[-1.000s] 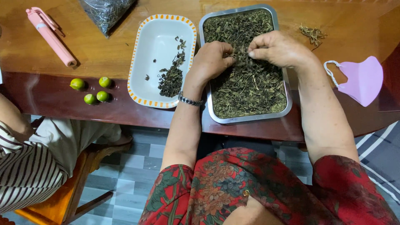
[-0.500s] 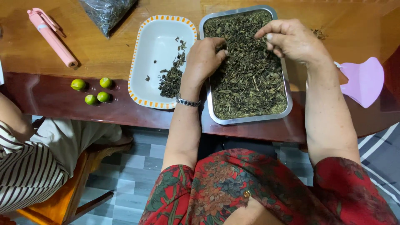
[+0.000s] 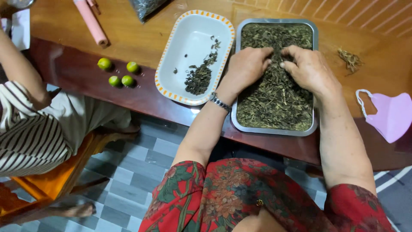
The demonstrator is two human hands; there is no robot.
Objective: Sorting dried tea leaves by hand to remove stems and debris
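Resting loosely curled, both hands (image 3: pixel 244 66) (image 3: pixel 309 68) touch dried leaves (image 3: pixel 274 103) filling a metal tray (image 3: pixel 274 131).

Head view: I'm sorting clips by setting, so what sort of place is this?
Probably a home, at a wooden table. A metal tray of dried leaves sits by a white dish, small limes and a pink face mask, over a tiled floor.

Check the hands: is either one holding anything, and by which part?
Cannot tell a firm hold. Both the left hand and right hand rest palm-down on the dried leaves in the metal tray, fingertips curled into the pile; any pinch is hidden.
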